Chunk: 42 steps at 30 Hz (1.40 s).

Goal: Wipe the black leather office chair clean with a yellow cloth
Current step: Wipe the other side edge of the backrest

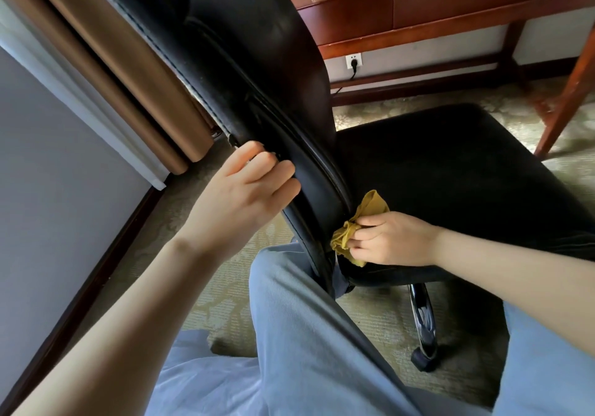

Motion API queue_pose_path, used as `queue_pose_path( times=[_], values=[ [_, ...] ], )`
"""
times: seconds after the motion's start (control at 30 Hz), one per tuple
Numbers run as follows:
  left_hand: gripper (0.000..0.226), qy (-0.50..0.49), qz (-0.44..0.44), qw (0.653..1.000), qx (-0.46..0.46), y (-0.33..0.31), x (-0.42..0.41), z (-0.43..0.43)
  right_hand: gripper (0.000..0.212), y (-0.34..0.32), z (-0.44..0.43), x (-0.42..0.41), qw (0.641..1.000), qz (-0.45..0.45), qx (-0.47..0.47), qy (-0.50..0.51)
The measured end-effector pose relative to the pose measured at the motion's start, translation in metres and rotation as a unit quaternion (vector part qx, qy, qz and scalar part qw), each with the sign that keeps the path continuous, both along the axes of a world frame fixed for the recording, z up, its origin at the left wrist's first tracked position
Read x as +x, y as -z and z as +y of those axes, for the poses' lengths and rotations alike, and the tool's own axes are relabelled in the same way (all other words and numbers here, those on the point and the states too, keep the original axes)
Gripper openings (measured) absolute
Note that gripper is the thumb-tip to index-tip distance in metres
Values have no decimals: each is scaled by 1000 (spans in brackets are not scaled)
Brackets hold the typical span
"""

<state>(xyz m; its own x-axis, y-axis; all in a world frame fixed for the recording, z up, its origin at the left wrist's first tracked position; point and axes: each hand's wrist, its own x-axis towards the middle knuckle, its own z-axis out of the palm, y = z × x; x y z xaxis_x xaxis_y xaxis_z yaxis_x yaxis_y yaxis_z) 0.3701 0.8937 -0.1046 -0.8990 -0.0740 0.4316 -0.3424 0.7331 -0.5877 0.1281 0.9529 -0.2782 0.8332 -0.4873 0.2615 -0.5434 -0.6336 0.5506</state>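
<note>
- Left hand is curling its grip around the backrest edge of the black leather chair.
- Right hand is pinching the bunched yellow cloth against the seat crease.

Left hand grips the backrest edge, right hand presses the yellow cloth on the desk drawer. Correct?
No: the head view shows the right hand holding the yellow cloth at the crease where backrest meets seat. The left hand is as stated.

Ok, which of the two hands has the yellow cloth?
The right hand, down where seat meets backrest, pinches the bunched yellow cloth. The left hand has none; it grips the backrest edge.
</note>
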Motion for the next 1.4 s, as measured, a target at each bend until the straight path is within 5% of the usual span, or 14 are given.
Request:
queue_pose_path(
  times=[0.47,0.77,1.07,1.27,1.4],
  values=[
    [30,7,6,1000,-6,2,1,-4,13,-77,-10,-7,978,-173,-100,-60],
    [29,17,-1,1000,-1,2,3,-6,12,-36,-9,1,958,-270,-92,-14],
    [27,10,-7,1000,9,1,2,-5,11,-20,-6,4,956,-281,-83,15],
    [30,4,-9,1000,17,0,2,-3,24,10,11,-6,977,-202,17,66],
    [33,1,-10,1000,25,0,2,-3,28,27,17,3,970,-225,32,89]
  ],
)
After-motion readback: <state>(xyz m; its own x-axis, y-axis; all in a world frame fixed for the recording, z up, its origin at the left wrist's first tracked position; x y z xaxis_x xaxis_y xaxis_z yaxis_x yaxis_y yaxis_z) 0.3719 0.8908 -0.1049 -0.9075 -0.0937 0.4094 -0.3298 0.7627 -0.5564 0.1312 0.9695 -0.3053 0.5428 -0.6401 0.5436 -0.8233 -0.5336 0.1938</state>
